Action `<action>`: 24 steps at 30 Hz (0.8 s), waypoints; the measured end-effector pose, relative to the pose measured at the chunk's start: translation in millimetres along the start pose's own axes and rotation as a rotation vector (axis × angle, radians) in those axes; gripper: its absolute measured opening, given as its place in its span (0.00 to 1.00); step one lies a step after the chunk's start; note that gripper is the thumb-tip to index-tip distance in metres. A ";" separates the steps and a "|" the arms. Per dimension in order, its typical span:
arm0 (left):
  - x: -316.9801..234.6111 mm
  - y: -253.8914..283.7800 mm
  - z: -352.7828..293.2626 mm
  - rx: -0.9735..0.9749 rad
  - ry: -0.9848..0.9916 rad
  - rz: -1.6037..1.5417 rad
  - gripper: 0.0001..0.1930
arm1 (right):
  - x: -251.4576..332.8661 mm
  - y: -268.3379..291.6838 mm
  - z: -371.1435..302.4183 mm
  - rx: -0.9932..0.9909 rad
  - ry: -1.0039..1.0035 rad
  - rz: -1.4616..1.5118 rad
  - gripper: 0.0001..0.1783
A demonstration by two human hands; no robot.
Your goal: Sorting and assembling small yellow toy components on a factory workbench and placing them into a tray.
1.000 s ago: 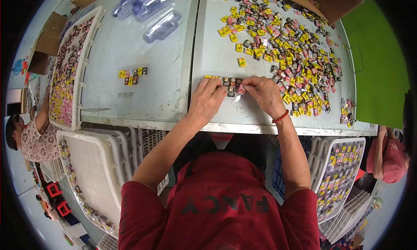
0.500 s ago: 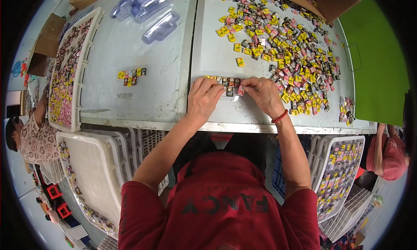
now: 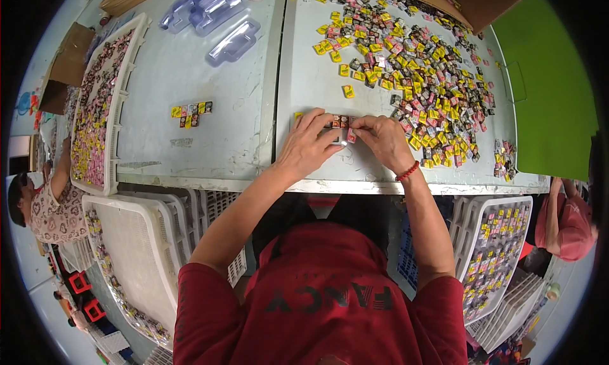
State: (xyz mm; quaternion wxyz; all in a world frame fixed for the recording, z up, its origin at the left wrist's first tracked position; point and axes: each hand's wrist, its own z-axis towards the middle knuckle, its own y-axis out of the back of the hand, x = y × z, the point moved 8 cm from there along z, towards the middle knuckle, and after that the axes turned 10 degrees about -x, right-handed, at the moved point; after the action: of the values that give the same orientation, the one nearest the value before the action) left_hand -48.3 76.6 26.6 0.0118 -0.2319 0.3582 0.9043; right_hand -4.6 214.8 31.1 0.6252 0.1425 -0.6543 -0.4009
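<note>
At the table's front edge, a short row of small printed boxes, dark ones with a yellow one at the left end, lies between my hands. My left hand curves over the row, fingers and thumb gripping it and covering much of it. A little pink box sits at the row's right end, pinched by the thumb and fingertips of my right hand. To the left, another group of these boxes is laid out in two touching rows, the nearer one shorter.
A wide heap of loose small boxes spreads over the right table. Clear plastic trays lie at the back left, near a white crate of more boxes. A cardboard box stands back right. Stacked crates flank me; people work at both sides.
My left hand has shifted slightly right along the row, its fingers now covering more of the dark boxes. The right hand keeps its pinch on the pink box, nearly in place.
</note>
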 end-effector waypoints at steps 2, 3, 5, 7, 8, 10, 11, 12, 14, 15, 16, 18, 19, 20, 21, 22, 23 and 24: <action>5.5 1.1 -3.5 -0.011 0.015 -0.016 0.16 | 5.5 -1.4 1.9 0.019 0.010 -0.006 0.08; 6.8 1.4 -4.7 -0.016 0.004 -0.009 0.16 | 7.4 -2.4 2.8 0.020 0.009 -0.007 0.08; 5.1 2.7 -2.9 -0.022 -0.006 -0.002 0.16 | 12.0 -4.0 5.0 0.021 0.034 0.009 0.07; 0.7 -0.4 3.1 0.039 0.020 -0.014 0.16 | 10.3 -3.8 5.4 -0.005 0.055 -0.015 0.07; 1.5 -0.7 2.7 0.038 0.022 -0.012 0.16 | 11.2 -3.3 5.5 -0.030 0.079 -0.035 0.07; 1.7 -1.4 1.9 0.031 -0.008 -0.003 0.16 | 10.8 -3.6 5.5 -0.036 0.067 -0.020 0.07; 2.0 -0.8 2.0 0.031 -0.008 -0.005 0.16 | 9.4 -2.9 4.7 -0.044 0.050 -0.007 0.07; 2.5 0.6 2.3 0.032 -0.010 0.001 0.16 | 9.3 -3.0 4.0 -0.044 0.048 -0.009 0.07; 3.0 2.5 2.5 0.032 -0.012 0.007 0.17 | 10.3 -5.2 3.2 -0.022 0.053 -0.032 0.07; 5.1 3.9 2.5 0.025 0.024 -0.033 0.17 | 11.3 -5.4 3.2 -0.022 0.054 -0.033 0.07; 6.9 4.9 2.5 0.017 0.059 -0.073 0.17 | 11.4 -5.6 3.1 -0.023 0.039 -0.025 0.07; 5.4 5.5 2.1 0.006 0.063 -0.075 0.17 | 10.4 -9.4 2.0 -0.026 0.024 -0.019 0.07; 5.3 6.1 2.3 -0.005 0.067 -0.075 0.16 | 11.5 -12.8 0.9 -0.068 0.081 -0.060 0.07; 6.7 5.3 0.7 -0.006 0.067 -0.075 0.16 | 16.9 -14.7 0.5 -0.109 0.140 -0.100 0.06; 9.2 3.4 -2.0 -0.005 0.075 -0.093 0.17 | 19.0 -18.8 -1.2 -0.109 0.141 -0.101 0.06; 11.3 2.3 -3.9 -0.005 0.082 -0.111 0.17 | 21.7 -19.6 -4.0 -0.152 0.133 -0.130 0.06; 11.3 3.3 -3.6 -0.005 0.082 -0.111 0.17 | 24.1 -19.7 -6.9 -0.195 0.124 -0.158 0.06; 13.0 2.6 -3.5 0.017 0.114 -0.140 0.18 | 24.6 -24.2 -9.6 -0.195 0.125 -0.158 0.06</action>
State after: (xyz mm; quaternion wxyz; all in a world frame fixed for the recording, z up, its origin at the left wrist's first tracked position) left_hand -59.0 70.6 20.5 0.0564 -0.3072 0.3490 0.8835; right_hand -7.6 179.1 30.4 0.6420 0.1569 -0.5588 -0.5009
